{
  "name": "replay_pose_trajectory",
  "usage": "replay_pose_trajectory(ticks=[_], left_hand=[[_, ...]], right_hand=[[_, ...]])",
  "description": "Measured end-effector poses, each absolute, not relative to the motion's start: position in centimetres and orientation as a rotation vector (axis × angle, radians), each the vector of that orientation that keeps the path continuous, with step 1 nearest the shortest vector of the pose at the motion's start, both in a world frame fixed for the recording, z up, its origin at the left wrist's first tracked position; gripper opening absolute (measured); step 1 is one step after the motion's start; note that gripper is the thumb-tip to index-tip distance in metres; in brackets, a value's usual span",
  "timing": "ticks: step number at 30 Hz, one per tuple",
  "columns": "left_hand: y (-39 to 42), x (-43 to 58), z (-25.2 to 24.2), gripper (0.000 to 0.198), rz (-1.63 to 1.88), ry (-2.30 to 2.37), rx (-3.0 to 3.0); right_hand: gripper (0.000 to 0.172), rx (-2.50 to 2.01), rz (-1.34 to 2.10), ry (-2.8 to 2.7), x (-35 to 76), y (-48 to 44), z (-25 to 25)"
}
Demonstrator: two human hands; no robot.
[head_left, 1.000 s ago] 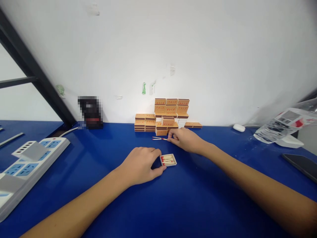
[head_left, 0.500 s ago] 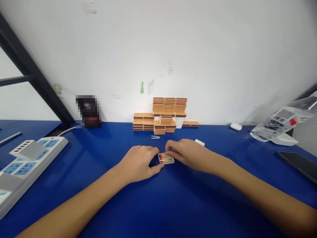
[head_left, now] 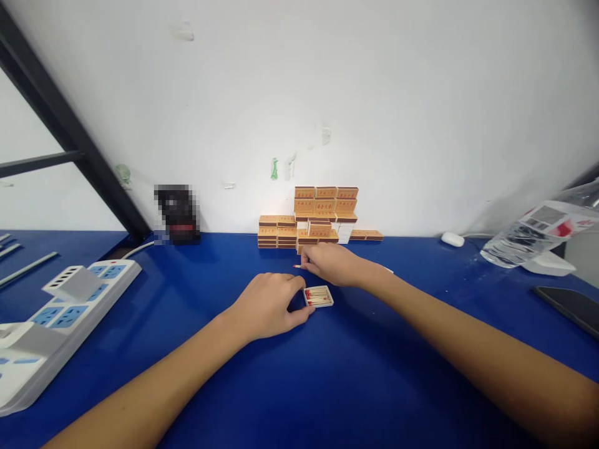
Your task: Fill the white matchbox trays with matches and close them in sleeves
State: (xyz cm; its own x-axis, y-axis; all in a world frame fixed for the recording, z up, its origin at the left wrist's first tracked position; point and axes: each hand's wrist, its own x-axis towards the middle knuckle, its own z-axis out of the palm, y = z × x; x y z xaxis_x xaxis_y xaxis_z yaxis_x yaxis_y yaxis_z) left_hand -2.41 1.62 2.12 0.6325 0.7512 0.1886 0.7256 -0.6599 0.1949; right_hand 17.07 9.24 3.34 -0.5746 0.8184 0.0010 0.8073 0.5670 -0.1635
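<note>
My left hand (head_left: 271, 305) lies on the blue table and grips the left end of a small white matchbox tray (head_left: 331, 298) between thumb and forefinger. Red-headed matches (head_left: 319, 294) fill the tray, lying side by side with most heads to the left. Beyond the tray, my right hand (head_left: 330, 262) is closed in a pinch low over the table, in front of the stacked matchboxes. The red head and a short pale length of a match (head_left: 297, 266) stick out to the left of its fingertips. The rest of that match is hidden by the hand.
Orange matchboxes (head_left: 325, 206) are stacked against the wall. To the left lies a power strip (head_left: 112, 274) with plugs. A white earbud case (head_left: 452, 239), a tilted plastic bottle (head_left: 515, 237) and a black phone (head_left: 568, 308) are on the right.
My right hand has moved from the tray forward to just before the stacked boxes, covering the spot where two loose matches lay. My left hand still holds the tray. The view has shifted slightly.
</note>
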Motion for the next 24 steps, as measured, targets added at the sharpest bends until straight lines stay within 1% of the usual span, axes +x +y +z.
replay_pose_trajectory(ticks=[6, 9, 10, 14, 19, 21, 24], left_hand=[[2.0, -2.7, 2.0, 0.027, 0.428, 1.307, 2.714], [2.0, -2.5, 2.0, 0.025, 0.452, 1.306, 2.707], [2.0, -2.5, 2.1, 0.024, 0.461, 1.302, 2.707], [1.8, -2.3, 2.2, 0.024, 0.478, 1.285, 2.687], [1.9, -2.2, 2.2, 0.025, 0.463, 1.275, 2.656], [2.0, -2.2, 2.1, 0.027, 0.477, 1.280, 2.651], [2.0, -2.1, 1.9, 0.029, 0.497, 1.288, 2.628]], right_hand=[[0.019, -1.427, 0.263, -2.660, 20.1, 6.1, 5.6], [0.018, -1.379, 0.349, -2.624, 20.9, 3.9, 5.4], [0.018, -1.385, 0.335, -2.642, 20.8, 3.2, 5.0], [0.021, -1.511, 0.107, -2.764, 20.3, 1.4, 3.9], [0.023, -1.419, 0.178, -2.522, 24.5, 2.4, 5.0], [0.025, -1.503, 0.202, -2.419, 27.5, 3.3, 5.2], [0.037, -1.617, 0.252, -2.429, 31.3, 4.4, 4.6]])
